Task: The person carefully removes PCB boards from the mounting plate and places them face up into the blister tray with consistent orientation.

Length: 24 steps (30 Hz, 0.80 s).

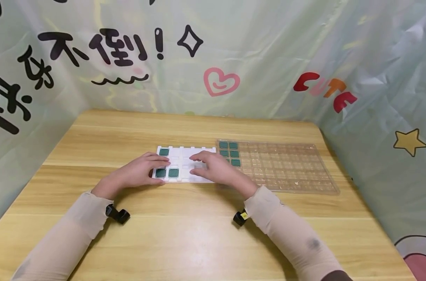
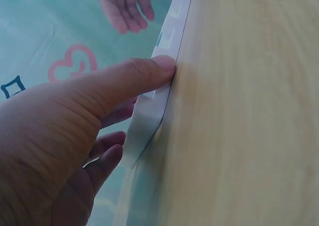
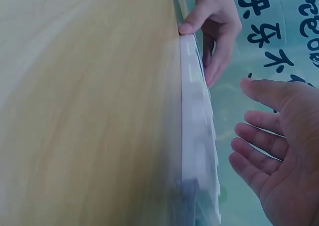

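Observation:
A white tray (image 1: 184, 177) with compartments lies on the table. Green square chips sit at its left end, one chip (image 1: 164, 152) in the far row and two, including this chip (image 1: 173, 173), in the near row. My left hand (image 1: 142, 169) holds the tray's left end, its thumb (image 2: 149, 74) against the near edge and fingers reaching over it, hiding part of the compartments. Above the tray's right half is my right hand (image 1: 216, 168), thumb and fingers spread apart with nothing between them. In the right wrist view its fingers (image 3: 264, 141) are apart from the tray.
Right of the white tray, a clear plastic tray (image 1: 286, 191) with many pockets lies close against it. Several green chips (image 1: 234, 153) fill its left columns, partly covered by the right hand. A printed cloth (image 1: 262, 58) hangs behind the wooden table (image 1: 184, 234).

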Tool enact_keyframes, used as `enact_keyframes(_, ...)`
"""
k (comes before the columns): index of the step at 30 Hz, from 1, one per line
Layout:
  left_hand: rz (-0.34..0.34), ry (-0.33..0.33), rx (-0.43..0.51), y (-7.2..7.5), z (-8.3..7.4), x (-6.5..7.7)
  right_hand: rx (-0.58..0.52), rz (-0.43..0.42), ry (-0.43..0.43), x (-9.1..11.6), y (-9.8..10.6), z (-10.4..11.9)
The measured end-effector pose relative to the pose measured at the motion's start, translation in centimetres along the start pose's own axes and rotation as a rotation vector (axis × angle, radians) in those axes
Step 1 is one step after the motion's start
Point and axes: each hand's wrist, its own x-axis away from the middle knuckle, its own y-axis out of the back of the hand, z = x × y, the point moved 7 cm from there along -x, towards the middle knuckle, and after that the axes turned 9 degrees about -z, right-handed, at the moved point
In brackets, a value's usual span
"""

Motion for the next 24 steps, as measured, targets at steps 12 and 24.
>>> enact_keyframes(12, -0.016, -0.016, 0.024, 0.0, 0.2, 0.0, 0.024, 0.004, 0.072, -1.4, -1.7, 1.9)
enact_keyframes(24, -0.011, -0.002, 0.037, 0.1, -0.1, 0.1, 0.059, 0.038, 0.085, -2.3, -3.1, 3.1)
